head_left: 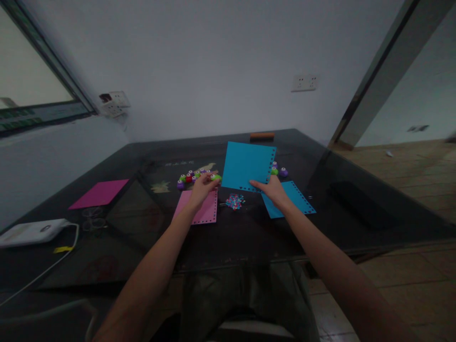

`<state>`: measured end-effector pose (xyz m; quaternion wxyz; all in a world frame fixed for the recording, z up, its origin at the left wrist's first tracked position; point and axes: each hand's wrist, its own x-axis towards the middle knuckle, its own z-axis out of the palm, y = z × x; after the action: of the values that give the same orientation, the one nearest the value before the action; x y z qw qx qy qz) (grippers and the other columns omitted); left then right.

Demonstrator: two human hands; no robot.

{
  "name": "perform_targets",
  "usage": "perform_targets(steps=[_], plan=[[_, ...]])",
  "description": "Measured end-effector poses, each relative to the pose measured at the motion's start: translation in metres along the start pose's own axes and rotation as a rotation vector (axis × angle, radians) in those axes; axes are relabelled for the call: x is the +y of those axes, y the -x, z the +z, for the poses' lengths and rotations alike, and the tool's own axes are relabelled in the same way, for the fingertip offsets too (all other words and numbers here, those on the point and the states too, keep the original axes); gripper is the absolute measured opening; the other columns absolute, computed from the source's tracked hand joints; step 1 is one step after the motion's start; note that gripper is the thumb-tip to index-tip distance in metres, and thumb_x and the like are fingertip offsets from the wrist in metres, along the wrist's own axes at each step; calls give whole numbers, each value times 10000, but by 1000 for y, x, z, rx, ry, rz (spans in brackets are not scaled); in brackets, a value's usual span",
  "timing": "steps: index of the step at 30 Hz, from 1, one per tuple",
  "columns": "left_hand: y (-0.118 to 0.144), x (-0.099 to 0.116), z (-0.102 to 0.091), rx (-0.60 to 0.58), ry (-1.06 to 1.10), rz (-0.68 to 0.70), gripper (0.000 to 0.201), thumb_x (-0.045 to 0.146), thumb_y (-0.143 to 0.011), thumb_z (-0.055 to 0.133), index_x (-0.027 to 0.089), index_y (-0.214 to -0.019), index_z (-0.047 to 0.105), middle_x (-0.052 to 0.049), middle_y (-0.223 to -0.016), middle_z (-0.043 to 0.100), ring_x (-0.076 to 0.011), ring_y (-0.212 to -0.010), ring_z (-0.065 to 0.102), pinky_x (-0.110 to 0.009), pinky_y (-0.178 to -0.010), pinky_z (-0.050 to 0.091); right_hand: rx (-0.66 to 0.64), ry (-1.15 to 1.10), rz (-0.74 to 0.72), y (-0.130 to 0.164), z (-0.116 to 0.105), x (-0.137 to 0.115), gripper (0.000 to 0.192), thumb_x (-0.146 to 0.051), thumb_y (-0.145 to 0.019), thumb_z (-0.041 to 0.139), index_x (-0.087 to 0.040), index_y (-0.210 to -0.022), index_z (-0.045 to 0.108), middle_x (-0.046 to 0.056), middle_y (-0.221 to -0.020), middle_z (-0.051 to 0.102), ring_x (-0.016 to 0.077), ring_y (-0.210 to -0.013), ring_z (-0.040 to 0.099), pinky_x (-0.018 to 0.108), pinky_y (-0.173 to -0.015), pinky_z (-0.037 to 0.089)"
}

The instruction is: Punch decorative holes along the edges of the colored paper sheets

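My right hand (271, 188) grips the lower right corner of a blue sheet of paper (246, 165), thumb on its face. Small punched holes run along the sheet's right and lower edges. My left hand (203, 186) is closed on a small green craft punch (215, 177) with a white top, just left of the sheet. Under my left wrist lies a pink sheet (205, 209) with holes along its right and lower edges. A second blue sheet (295, 198), also punched, rests under my right wrist. Between them is a pile of pink, blue and white paper bits (235, 202).
Several purple, green and red punches (188, 178) stand behind my left hand; more, including a purple punch (283, 172), stand right. A magenta sheet (99, 194), white corded device (33, 232), brown roll (262, 136) and dark case (358, 204) lie on the black table (228, 249).
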<state>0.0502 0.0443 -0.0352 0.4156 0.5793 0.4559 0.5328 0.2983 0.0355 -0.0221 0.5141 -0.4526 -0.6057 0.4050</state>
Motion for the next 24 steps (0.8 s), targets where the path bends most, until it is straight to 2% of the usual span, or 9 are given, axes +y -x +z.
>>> perform_targets(steps=[4, 8, 12, 16, 19, 24], plan=[[10, 5, 13, -19, 282, -99, 314, 215, -717, 671, 168, -1016, 587, -83, -1020, 644, -139, -856, 641, -312, -806, 522, 2, -16, 2, 0, 0, 1, 403, -335, -652, 728, -159, -1009, 666, 119, -1048, 685, 295, -980, 640, 460, -916, 480], [14, 5, 19, -44, 369, -116, 320, 153, -714, 669, 161, -1028, 612, -90, -1111, 626, -142, -939, 624, -297, -868, 493, 6, -15, 0, 0, 0, 0, 409, -326, -645, 738, -153, -1010, 669, 126, -1027, 691, 306, -973, 642, 469, -911, 480], [11, 0, 16, -71, 452, -133, 408, 127, -705, 687, 174, -1104, 613, -82, -1110, 629, -132, -893, 614, -249, -789, 481, 13, -77, 16, 0, 1, 0, 442, -334, -628, 750, -146, -1018, 665, 128, -1051, 685, 302, -977, 643, 457, -916, 482], [10, -3, 13, -70, 469, -178, 511, 120, -725, 682, 230, -1211, 566, -61, -1024, 648, -110, -790, 600, -218, -677, 454, 20, -117, 12, -2, 2, 4, 466, -334, -615, 758, -147, -1030, 659, 125, -1073, 678, 291, -996, 639, 438, -915, 488], [13, 0, 15, -91, 461, -224, 556, 104, -742, 657, 240, -1264, 524, -61, -972, 649, -125, -784, 604, -247, -688, 460, 26, -105, 9, -4, 2, 8, 459, -340, -612, 760, -154, -1019, 661, 127, -1071, 678, 290, -993, 640, 438, -902, 496], [16, 5, 18, -97, 443, -217, 555, 113, -719, 675, 210, -1249, 541, -59, -930, 644, -121, -757, 592, -246, -673, 450, 9, -124, 42, -6, 1, 11, 434, -364, -617, 751, -129, -970, 662, 148, -972, 701, 296, -864, 673, 446, -767, 554]])
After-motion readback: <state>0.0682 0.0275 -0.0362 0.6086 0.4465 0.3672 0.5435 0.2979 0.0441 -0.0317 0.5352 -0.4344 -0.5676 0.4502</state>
